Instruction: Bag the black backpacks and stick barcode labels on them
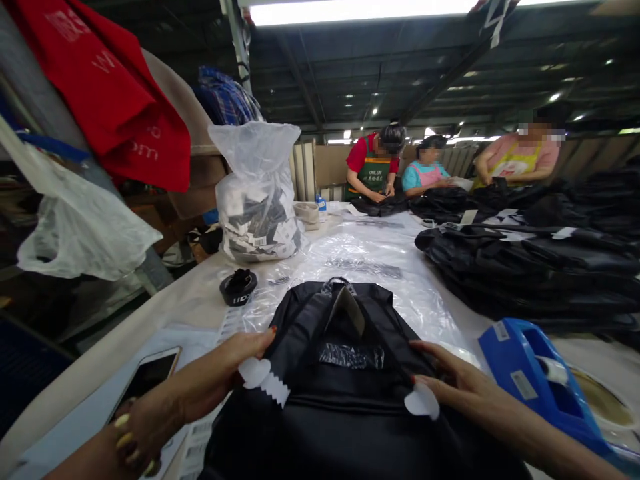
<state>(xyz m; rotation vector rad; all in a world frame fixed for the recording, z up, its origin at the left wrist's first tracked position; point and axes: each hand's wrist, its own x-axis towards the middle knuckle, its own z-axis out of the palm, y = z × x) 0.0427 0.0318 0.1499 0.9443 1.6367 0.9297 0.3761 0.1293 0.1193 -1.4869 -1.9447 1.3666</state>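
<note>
Bag (pixel 350 390) edges in left hand (pixel 233 367) and right hand (pixel 457 377), flat plastic (pixel 377 250) beyond.

Black backpack (pixel 320 433), bottom cut off by the picture's lower edge. Left hand (pixel 227 363): fingers mostly hidden. Near the bench's (pixel 195 293) left edge, phone (pixel 150 369), partly covered by the wrist (pixel 163 407).

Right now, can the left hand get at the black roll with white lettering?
Probably yes: the black roll sits just beyond the left hand, with nothing visible between them. That hand is holding the black bag, though, so it would likely need to let go first.
</note>
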